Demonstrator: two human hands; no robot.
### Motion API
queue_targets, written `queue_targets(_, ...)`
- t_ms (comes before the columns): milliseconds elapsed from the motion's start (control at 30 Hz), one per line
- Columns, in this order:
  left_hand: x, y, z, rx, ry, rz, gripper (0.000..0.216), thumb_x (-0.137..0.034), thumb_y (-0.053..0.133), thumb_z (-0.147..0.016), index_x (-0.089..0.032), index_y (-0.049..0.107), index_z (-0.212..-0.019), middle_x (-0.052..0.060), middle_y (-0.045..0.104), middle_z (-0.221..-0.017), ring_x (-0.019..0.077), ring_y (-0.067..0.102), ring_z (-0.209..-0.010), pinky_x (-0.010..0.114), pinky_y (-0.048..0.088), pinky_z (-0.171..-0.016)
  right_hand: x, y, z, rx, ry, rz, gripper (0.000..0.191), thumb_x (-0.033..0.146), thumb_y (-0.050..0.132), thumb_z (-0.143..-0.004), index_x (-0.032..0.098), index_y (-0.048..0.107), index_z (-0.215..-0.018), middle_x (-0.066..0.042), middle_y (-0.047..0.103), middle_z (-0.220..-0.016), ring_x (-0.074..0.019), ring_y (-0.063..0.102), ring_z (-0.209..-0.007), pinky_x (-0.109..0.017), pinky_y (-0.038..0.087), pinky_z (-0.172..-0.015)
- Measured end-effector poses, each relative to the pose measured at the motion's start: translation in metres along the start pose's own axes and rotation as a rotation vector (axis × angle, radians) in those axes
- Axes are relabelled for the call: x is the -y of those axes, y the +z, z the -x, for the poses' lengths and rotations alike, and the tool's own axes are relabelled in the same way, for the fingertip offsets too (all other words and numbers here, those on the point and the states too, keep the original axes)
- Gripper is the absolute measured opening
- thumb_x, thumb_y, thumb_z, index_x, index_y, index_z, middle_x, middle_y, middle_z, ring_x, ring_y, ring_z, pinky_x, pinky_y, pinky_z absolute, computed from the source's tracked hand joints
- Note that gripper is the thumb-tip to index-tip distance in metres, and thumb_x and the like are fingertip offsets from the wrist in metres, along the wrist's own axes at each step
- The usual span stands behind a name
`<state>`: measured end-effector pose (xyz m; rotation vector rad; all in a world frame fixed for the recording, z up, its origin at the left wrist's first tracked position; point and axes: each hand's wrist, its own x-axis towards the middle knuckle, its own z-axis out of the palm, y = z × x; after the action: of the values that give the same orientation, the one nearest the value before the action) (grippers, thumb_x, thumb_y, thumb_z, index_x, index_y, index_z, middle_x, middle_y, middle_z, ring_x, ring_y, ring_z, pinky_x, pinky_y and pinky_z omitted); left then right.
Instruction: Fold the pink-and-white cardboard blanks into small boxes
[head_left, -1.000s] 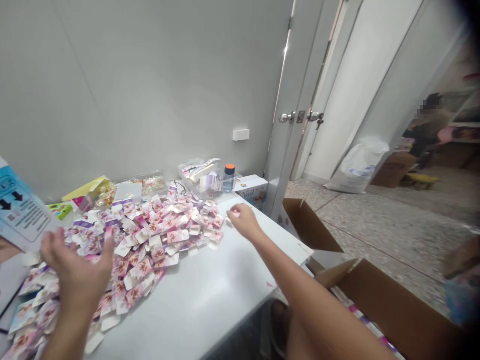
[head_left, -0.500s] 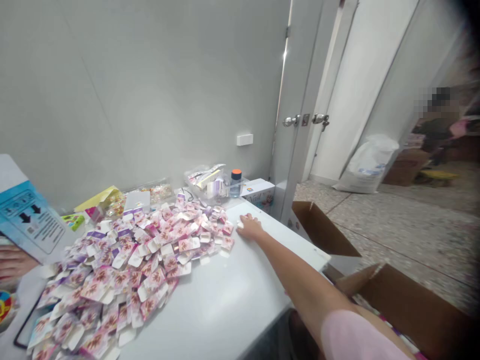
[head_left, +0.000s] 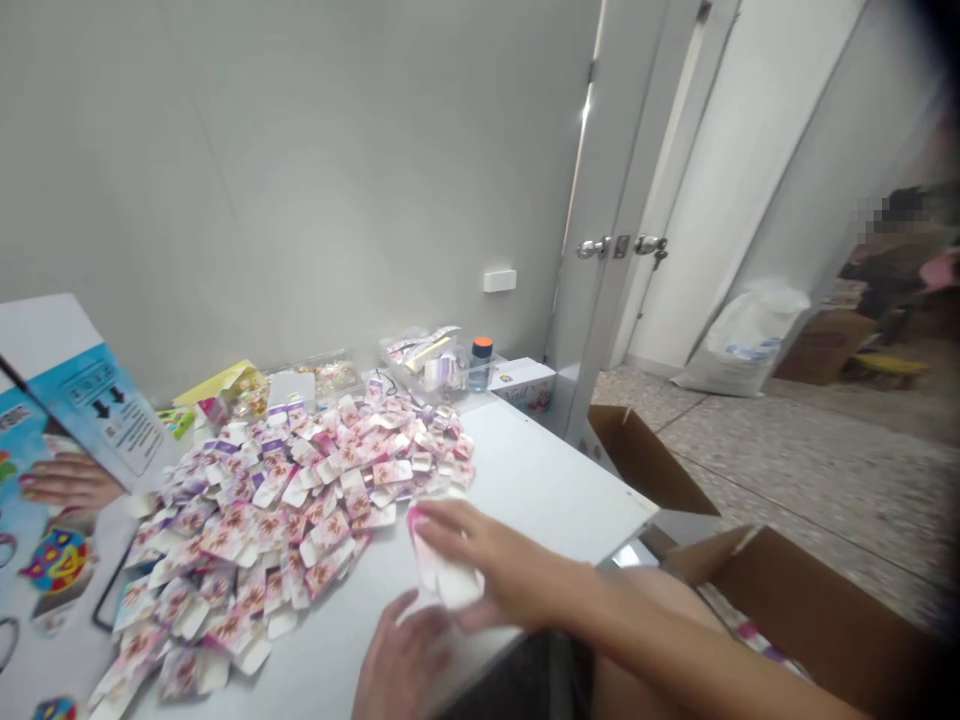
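My right hand is closed on a small paper box, white with a pink edge, above the near part of the white table. Just below and left of it, my left hand comes up from the bottom edge, blurred, with its fingers apart and nothing visible in them. Whether it touches the box cannot be made out. A large heap of small pink and white paper boxes, printed with hands, covers the table to the left of both hands.
A blue and white printed carton stands at the left. Along the wall are a clear tray, an orange-capped bottle and a nail box. Open brown cartons sit right of the table; a white sack stands behind.
My right hand has drawn back from the table's far side towards me, with a small paper box now in it. My left hand has come into view. The view has shifted slightly left.
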<state>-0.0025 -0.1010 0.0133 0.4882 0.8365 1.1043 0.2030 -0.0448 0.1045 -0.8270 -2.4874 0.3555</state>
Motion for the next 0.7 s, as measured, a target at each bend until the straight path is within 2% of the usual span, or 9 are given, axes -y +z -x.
queue_targets(67,-0.006,0.02,0.01,0.095,-0.019,0.145,0.053,-0.057,0.069,-0.07,-0.025,0.066,-0.113,0.008,0.067,-0.121,0.0294,0.057,-0.118,0.043,0.044,-0.099,0.043,0.011,0.012,0.002,-0.073,-0.019,0.096,0.036,0.073,-0.072,0.017,0.02,-0.15,-0.018,0.027,-0.152,-0.0332,0.023,-0.141,-0.046,0.027,-0.113)
queue_targets(167,-0.012,0.035,0.035,0.142,-0.013,0.173,0.05,-0.052,0.065,-0.077,-0.023,0.065,-0.118,0.008,0.064,-0.126,0.0294,0.047,-0.129,0.042,0.032,-0.111,0.088,0.032,0.032,-0.061,-0.001,0.001,0.091,0.028,0.066,-0.077,0.019,0.015,-0.151,-0.016,0.022,-0.155,-0.0358,0.012,-0.144,-0.057,0.01,-0.115)
queue_targets(200,-0.012,0.035,0.043,0.144,-0.007,0.155,0.052,-0.053,0.064,-0.078,-0.022,0.064,-0.12,0.01,0.064,-0.126,0.0305,0.047,-0.129,0.043,0.031,-0.111,0.098,0.04,0.038,-0.121,0.062,0.009,0.088,0.028,0.066,-0.078,0.02,0.016,-0.15,-0.016,0.019,-0.156,-0.0376,0.011,-0.144,-0.061,0.009,-0.113)
queue_targets(267,-0.01,0.033,0.058,0.123,0.022,0.096,0.055,-0.052,0.062,-0.08,-0.022,0.059,-0.125,0.011,0.062,-0.129,0.0315,0.048,-0.127,0.044,0.032,-0.11,0.112,0.059,0.047,-0.287,0.219,-0.007,0.08,0.032,0.065,-0.079,0.024,0.023,-0.148,-0.016,0.016,-0.155,-0.0397,0.017,-0.142,-0.062,0.02,-0.11)
queue_targets(333,-0.008,0.027,0.067,0.097,0.056,0.012,0.057,-0.049,0.065,-0.079,-0.022,0.055,-0.128,0.012,0.06,-0.13,0.0312,0.051,-0.125,0.044,0.036,-0.108,0.12,0.075,0.053,-0.41,0.329,-0.092,0.074,0.033,0.065,-0.081,0.025,0.027,-0.145,-0.017,0.02,-0.152,-0.0361,0.03,-0.137,-0.052,0.035,-0.106)
queue_targets(400,-0.007,0.022,0.074,0.067,0.074,-0.052,0.059,-0.044,0.071,-0.076,-0.02,0.054,-0.127,0.014,0.062,-0.127,0.0321,0.055,-0.12,0.045,0.04,-0.103,0.124,0.085,0.054,-0.422,0.36,-0.2,0.068,0.029,0.064,-0.083,0.026,0.03,-0.143,-0.015,0.031,-0.145,-0.0298,0.041,-0.131,-0.043,0.042,-0.104)
queue_targets(500,-0.012,0.02,0.082,0.011,0.084,-0.06,0.058,-0.038,0.078,-0.069,-0.018,0.058,-0.12,0.015,0.066,-0.119,0.0334,0.059,-0.112,0.046,0.044,-0.099,0.128,0.087,0.052,-0.39,0.329,-0.275,0.062,0.024,0.062,-0.085,0.027,0.035,-0.14,-0.012,0.039,-0.139,-0.0247,0.045,-0.128,-0.036,0.041,-0.105)
queue_targets(600,-0.017,0.023,0.088,0.001,0.103,-0.028,0.051,-0.035,0.078,-0.069,-0.017,0.063,-0.114,0.014,0.066,-0.118,0.0337,0.058,-0.115,0.046,0.04,-0.102,0.128,0.084,0.05,-0.417,0.292,-0.241,0.058,0.018,0.059,-0.086,0.027,0.037,-0.138,-0.011,0.039,-0.141,-0.0236,0.042,-0.13,-0.036,0.039,-0.107)
queue_targets(700,-0.016,0.025,0.088,0.027,0.136,-0.011,0.055,-0.036,0.072,-0.076,-0.022,0.056,-0.127,0.013,0.06,-0.13,0.032,0.049,-0.125,0.046,0.035,-0.108,0.124,0.086,0.05,-0.453,0.286,-0.315,0.055,0.022,0.065,-0.083,0.028,0.042,-0.133,-0.011,0.042,-0.14,-0.0244,0.043,-0.129,-0.037,0.04,-0.105)
